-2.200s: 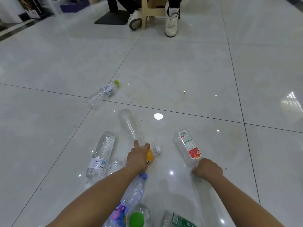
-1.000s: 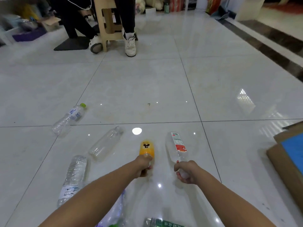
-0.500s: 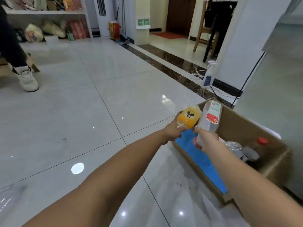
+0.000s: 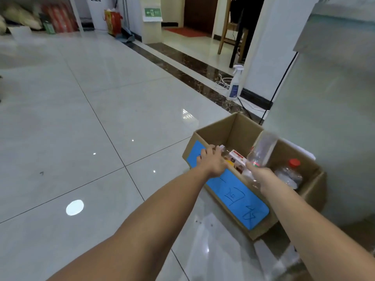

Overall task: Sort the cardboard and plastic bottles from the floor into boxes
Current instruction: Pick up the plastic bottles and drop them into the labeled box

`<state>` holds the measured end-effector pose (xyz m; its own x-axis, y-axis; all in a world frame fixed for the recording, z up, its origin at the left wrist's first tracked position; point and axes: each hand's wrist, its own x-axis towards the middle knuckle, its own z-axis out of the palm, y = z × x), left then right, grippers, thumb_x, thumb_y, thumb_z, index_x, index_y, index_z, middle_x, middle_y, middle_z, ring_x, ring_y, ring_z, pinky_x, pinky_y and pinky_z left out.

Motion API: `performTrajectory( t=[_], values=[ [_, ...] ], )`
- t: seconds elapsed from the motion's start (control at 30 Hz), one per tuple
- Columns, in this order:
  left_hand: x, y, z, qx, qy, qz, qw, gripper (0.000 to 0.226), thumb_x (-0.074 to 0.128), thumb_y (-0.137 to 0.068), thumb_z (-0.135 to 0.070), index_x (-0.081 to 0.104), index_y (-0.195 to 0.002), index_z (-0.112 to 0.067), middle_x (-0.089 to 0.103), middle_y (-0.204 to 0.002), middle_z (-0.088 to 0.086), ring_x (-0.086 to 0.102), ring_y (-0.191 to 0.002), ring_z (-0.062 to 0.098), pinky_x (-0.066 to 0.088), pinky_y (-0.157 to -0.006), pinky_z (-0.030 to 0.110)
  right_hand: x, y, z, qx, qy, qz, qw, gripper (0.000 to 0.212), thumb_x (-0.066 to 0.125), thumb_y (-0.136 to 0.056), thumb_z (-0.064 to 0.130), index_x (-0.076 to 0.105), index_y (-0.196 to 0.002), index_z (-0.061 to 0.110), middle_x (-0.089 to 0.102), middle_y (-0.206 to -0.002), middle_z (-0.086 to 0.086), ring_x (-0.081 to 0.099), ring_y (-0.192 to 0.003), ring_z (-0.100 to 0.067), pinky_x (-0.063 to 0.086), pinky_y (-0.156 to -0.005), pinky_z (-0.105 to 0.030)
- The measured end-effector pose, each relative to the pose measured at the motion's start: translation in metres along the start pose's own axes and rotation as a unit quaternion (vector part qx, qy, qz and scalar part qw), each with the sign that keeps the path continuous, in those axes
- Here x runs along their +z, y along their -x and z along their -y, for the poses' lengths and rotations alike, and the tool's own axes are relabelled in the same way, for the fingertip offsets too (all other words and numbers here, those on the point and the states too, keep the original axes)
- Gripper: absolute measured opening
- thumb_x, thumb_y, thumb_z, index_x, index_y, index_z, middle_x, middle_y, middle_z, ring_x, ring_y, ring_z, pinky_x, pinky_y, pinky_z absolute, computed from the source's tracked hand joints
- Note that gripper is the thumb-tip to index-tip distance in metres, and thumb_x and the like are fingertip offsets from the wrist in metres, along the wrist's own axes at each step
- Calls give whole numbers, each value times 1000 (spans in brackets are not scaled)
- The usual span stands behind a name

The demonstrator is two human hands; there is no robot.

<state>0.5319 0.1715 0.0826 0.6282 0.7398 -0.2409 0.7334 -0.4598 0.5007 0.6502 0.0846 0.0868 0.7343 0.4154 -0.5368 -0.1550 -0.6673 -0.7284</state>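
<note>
A brown cardboard box (image 4: 227, 128) with a blue handwritten label (image 4: 233, 191) stands open on the tiled floor at the right. My left hand (image 4: 213, 162) is over its near left rim, closed on a small orange bottle (image 4: 230, 164) that is mostly hidden under the hand. My right hand (image 4: 260, 176) is above the box's middle and grips a clear plastic bottle (image 4: 263, 151) by its lower end, tilted up and away. Inside the box lie a clear bottle with a red cap (image 4: 290, 173) and a red-and-white labelled item (image 4: 237, 157).
A white wall or cabinet (image 4: 324, 98) rises right behind the box. A white spray bottle (image 4: 235, 84) and cables stand by a pillar beyond it. Wooden chair legs (image 4: 223, 37) and a doorway are farther back. Glossy floor tiles stretch out to the left.
I have turned from the scattered bottles to the box, carrying one bottle in each hand. Since half a second ago both hands have moved over the box opening, and the left has lowered.
</note>
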Motion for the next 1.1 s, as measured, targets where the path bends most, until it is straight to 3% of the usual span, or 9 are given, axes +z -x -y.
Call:
performTrajectory(
  t=[0.07,0.13,0.23,0.33,0.5,0.77,0.9,1.1],
  values=[
    [-9,6,26,-10,-13,-11,1000,67,38,-99,-40,7,-154,-17,2,-160,9,6,-146,31,11,-117,43,12,2,8,-4,29,-28,999,75,57,-86,54,45,-135,-2,50,-135,-18,48,-121,-34,42,-93,-37],
    [-19,15,56,-38,-19,-13,999,70,38,-99,-42,2,-154,-17,-1,-160,10,4,-147,29,10,-118,42,30,7,16,-1,78,-67,995,101,54,-70,78,46,-134,1,46,-137,-18,44,-125,-34,39,-103,-39],
    [-32,38,103,-82,-26,-6,996,71,36,-100,-43,-1,-154,-16,-6,-161,9,-3,-149,28,6,-118,42,59,27,21,-75,171,-144,972,93,57,-80,61,31,-141,-4,31,-144,-19,28,-135,-32,29,-108,-41],
    [-46,69,148,-132,-20,4,991,71,34,-100,-45,-3,-154,-16,-10,-161,9,-6,-149,27,4,-119,43,90,54,16,-208,246,-133,937,84,60,-85,48,28,-141,-5,26,-148,-20,21,-139,-35,25,-114,-45],
    [-59,142,212,-218,1,13,976,73,33,-101,-45,-6,-154,-14,-13,-161,8,-11,-149,25,2,-121,44,144,114,3,-301,340,-14,891,83,59,-88,44,22,-145,-4,19,-152,-18,11,-143,-33,20,-115,-42],
    [-35,279,286,-374,47,-49,925,76,35,-100,-46,-8,-153,-14,-14,-161,6,-14,-149,23,-1,-119,45,240,195,-30,-417,358,192,813,89,61,-88,42,13,-149,-3,10,-156,-17,4,-145,-32,19,-117,-40],
    [-6,339,286,-430,74,-58,898,76,35,-100,-46,-9,-153,-13,-14,-161,7,-13,-149,24,0,-119,44,255,222,-65,-439,381,256,772,91,60,-89,42,9,-149,-2,8,-157,-17,3,-146,-31,17,-117,-40],
    [40,387,280,-461,80,-41,883,77,36,-99,-47,-8,-153,-12,-14,-161,7,-13,-149,23,2,-119,43,245,228,-124,-431,408,296,749,93,61,-88,43,8,-150,-2,7,-157,-16,3,-146,-30,16,-116,-38]
  ],
)
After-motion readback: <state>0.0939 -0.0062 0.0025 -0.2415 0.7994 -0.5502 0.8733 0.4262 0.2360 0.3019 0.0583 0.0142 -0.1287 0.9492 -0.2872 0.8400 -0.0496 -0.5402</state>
